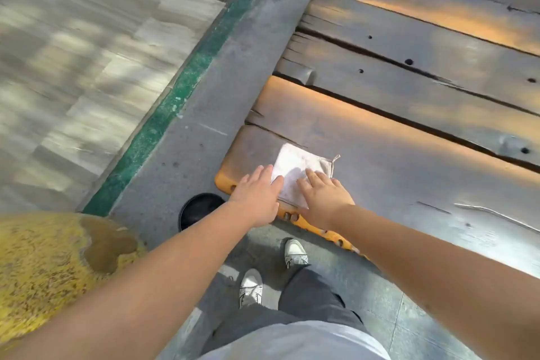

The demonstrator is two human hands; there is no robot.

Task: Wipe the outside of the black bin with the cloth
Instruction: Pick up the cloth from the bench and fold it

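Observation:
A white folded cloth lies flat near the corner of a dark wooden table. My left hand rests flat with its fingers spread, fingertips touching the cloth's left edge. On the cloth's near right part lies my right hand, fingers spread, palm down. The black bin stands on the floor below the table corner, left of my left wrist; only its round open top shows, partly hidden by my left forearm.
A yellow speckled rounded object bulges at the left, close to my left arm. The table has an orange-lit edge with holes. My feet stand on grey floor beside the table. A green strip runs along the floor.

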